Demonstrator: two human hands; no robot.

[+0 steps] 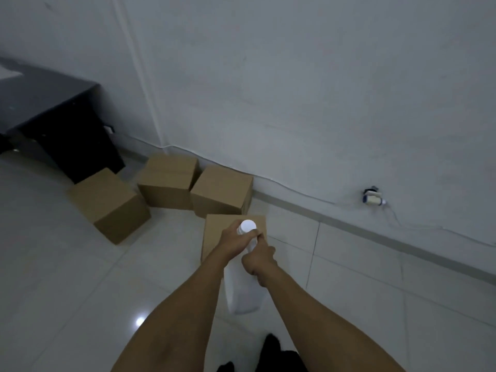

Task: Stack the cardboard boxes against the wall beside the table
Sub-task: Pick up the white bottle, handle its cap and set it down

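Note:
Several brown cardboard boxes sit on the tiled floor near the white wall. One box [107,204] lies by the dark table [45,103]. Two more, a box [167,181] and a box [221,190], stand side by side against the wall. A fourth box [214,232] is just in front of me, partly hidden by my hands. I hold a white plastic jug [241,291] above the floor. My left hand [234,237] grips its neck below the white cap [247,226]. My right hand [259,260] grips the jug's handle.
A thin cable runs along the wall's base to a small socket fitting [371,197] at the right. My dark shoes [271,350] show at the bottom edge. Pale glossy tiles [80,291] cover the floor to the left and right of the boxes.

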